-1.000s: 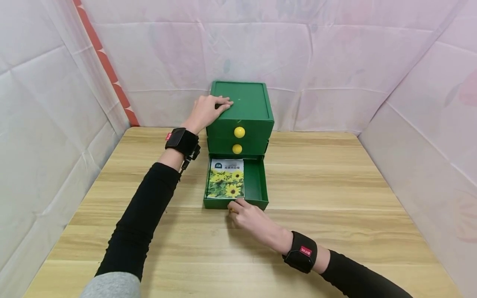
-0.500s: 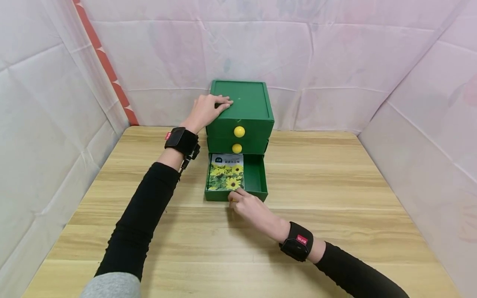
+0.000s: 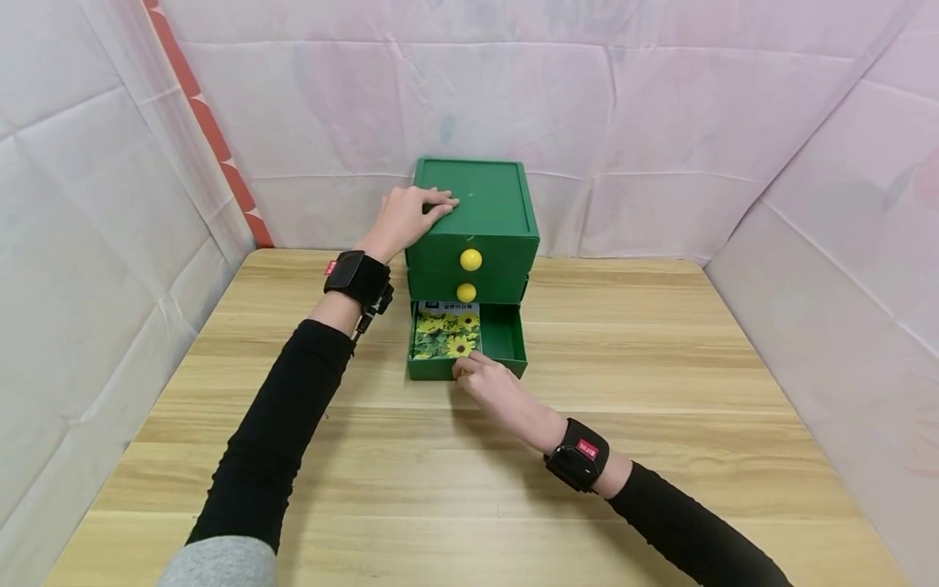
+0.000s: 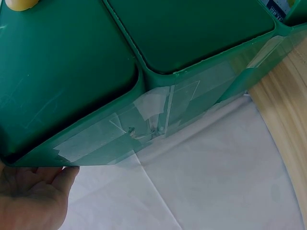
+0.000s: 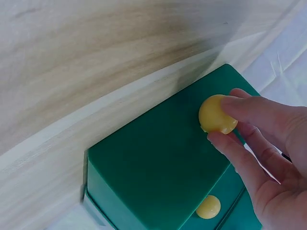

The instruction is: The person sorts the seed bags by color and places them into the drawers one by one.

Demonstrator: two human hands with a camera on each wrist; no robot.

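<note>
- Green drawer cabinet (image 3: 473, 214): stands at the far middle of the wooden table (image 3: 660, 391), against the white sheeted backdrop; three drawers, each with a yellow knob.
- Bottom drawer (image 3: 506, 342): partly drawn out toward you. Your head view alone shows what lies in it, a sunflower seed packet (image 3: 445, 336) flat in its left part, with bare green floor to the right.
- Bottom drawer's knob (image 5: 217, 115): hidden behind your right hand in the head view; only your right wrist view shows it, a yellow ball on the drawer front.
- Right hand (image 3: 493, 390): arm reaches forward across the table, black wrist strap (image 3: 577, 454) behind it. In the right wrist view your fingers (image 5: 259, 112) curl round the knob from above and below, pinching it.
- Left hand (image 3: 406, 216): arm stretched forward, palm down on the left front corner of the cabinet top, fingers laid straight and flat, gripping nothing. Your left wrist view shows what the head view cannot: the cabinet's left side patched with clear tape (image 4: 158, 115), and your palm (image 4: 31, 201) against the top edge.
- Upper knobs: the top knob (image 3: 471, 259) and middle knob (image 3: 466, 292) sit on shut drawers, one above the other, untouched by either hand.
</note>
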